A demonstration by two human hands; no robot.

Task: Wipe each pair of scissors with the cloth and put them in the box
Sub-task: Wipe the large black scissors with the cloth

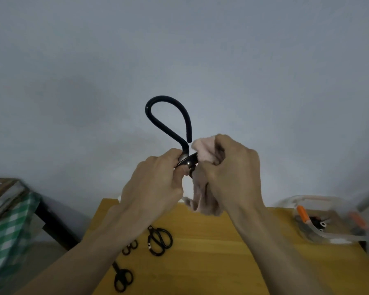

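- Grey wall (pixel 179 50) fills the upper view.
- Wooden table (pixel 222 252) at the bottom, w/ three spare pairs lying on its left part.
- Green-checked cloth (pixel 6 235) off to the left, beside the table.
- Clear box (pixel 328 222) on the table's far right (lidless, orange clips on the rim); dark items inside, prob. scissors, too blurred to be sure.
- Left hand (pixel 156 186) held up above the table, fingers curled round the pivot end of the scissors (pixel 168 120), loop handle pointing up.
- Right hand (pixel 232 169) clenched round the pink cloth (pixel 205 182), which wraps the blade part; cloth tail hangs down btw. the wrists.
- Medium black pair (pixel 159 241) near table centre-left.
- Small pair (pixel 121 277) nearest the front edge.
- Smallest pair (pixel 130 248), partly hidden by the left forearm.
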